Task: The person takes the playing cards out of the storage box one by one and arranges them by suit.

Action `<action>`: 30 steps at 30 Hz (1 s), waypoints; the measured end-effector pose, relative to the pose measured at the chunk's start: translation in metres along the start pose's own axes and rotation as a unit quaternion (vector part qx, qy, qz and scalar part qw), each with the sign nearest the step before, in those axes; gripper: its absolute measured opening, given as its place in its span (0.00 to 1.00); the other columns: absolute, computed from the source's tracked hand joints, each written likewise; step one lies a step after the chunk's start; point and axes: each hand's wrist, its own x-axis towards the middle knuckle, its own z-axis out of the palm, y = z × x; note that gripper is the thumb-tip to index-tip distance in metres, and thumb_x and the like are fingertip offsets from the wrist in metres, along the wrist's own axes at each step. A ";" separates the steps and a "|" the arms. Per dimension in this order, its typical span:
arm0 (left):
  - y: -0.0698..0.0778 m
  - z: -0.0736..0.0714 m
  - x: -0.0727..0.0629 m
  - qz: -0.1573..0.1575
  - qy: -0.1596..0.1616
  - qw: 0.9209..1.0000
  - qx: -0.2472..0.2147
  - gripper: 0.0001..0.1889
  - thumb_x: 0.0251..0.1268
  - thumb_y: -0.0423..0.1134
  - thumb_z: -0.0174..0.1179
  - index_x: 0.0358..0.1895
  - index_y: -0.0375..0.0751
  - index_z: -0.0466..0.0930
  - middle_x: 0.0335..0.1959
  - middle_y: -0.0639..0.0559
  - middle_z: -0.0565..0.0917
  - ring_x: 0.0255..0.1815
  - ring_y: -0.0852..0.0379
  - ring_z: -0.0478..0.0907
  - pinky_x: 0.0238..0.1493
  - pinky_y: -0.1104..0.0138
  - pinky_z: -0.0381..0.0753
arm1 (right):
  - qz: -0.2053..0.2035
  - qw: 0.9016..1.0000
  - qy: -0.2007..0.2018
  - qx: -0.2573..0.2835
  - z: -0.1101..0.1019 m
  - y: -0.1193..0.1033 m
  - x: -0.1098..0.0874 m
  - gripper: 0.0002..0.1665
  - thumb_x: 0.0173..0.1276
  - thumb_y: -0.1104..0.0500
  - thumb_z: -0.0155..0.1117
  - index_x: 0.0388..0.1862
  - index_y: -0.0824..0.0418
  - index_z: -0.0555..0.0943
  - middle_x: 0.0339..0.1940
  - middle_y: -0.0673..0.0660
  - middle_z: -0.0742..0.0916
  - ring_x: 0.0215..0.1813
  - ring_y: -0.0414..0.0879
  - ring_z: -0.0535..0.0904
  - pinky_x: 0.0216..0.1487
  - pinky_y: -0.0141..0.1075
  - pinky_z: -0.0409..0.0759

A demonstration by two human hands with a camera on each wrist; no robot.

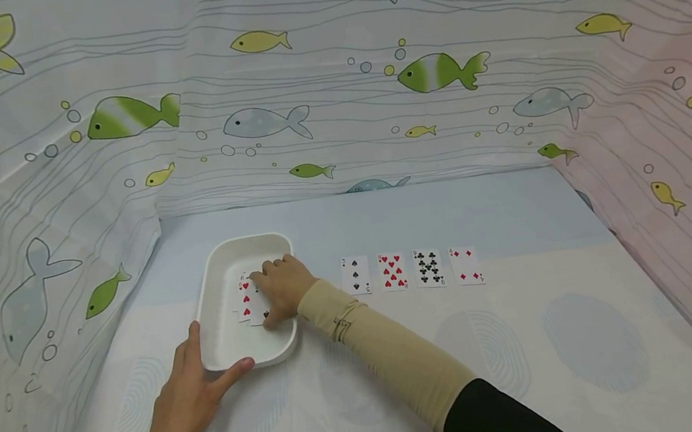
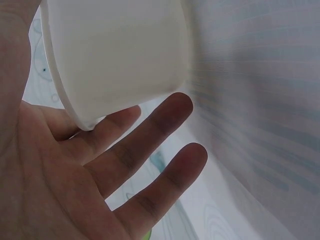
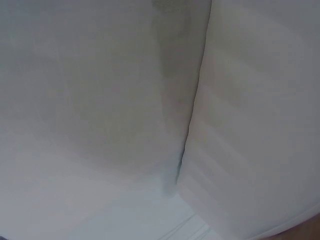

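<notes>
Cards: small overlapping pile in the tray (image 1: 219, 285), one heart card (image 1: 244, 305) poking out left of the top card (image 1: 257, 308). Can't read its rank, but there's a spade pip at its near end.
Right hand (image 1: 285, 288): right on top of the pile, so basically zero reach left. Fingers bent, thumb by the card's near end and forefinger by the far end. Can't tell if it's actually got a grip, and the right wrist cam shows no fingers.
Card axis: long side runs near-to-far, so thumb and forefinger pretty much line up with it.
Left hand (image 1: 187, 399): fingers loosely spread outside the tray wall, thumb along the near rim. No card in it, and it's farther from the pile.
Row: four cards face up on the desk (image 1: 322, 426), right of the tray. The five of spades (image 1: 355, 276) is closest, so from the right hand it's sideways past the tray's right wall.
</notes>
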 end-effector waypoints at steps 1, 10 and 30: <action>0.000 0.000 0.000 0.000 0.001 1.000 0.000 0.68 0.57 0.76 0.60 0.81 0.38 0.24 0.76 0.26 0.50 0.67 0.25 0.63 0.58 0.31 0.68 | 0.000 1.000 0.000 0.001 0.000 0.000 0.000 0.58 0.51 0.23 0.70 0.77 0.47 0.66 0.61 0.48 0.79 0.62 0.43 0.75 0.64 0.38 0.66; 0.001 0.000 0.000 -0.005 -0.002 1.000 0.002 0.69 0.57 0.76 0.59 0.81 0.37 0.24 0.76 0.25 0.50 0.66 0.24 0.63 0.58 0.31 0.67 | 0.001 1.000 0.012 0.007 -0.001 0.001 -0.004 0.61 0.51 0.24 0.70 0.78 0.51 0.66 0.62 0.50 0.77 0.63 0.44 0.73 0.67 0.39 0.66; 0.002 -0.001 -0.001 0.007 0.005 1.000 0.006 0.68 0.59 0.75 0.60 0.81 0.36 0.25 0.76 0.24 0.51 0.67 0.23 0.62 0.56 0.31 0.68 | -0.057 0.989 0.117 0.068 -0.003 0.013 -0.010 0.59 0.51 0.30 0.75 0.77 0.54 0.65 0.63 0.52 0.72 0.60 0.44 0.68 0.61 0.35 0.70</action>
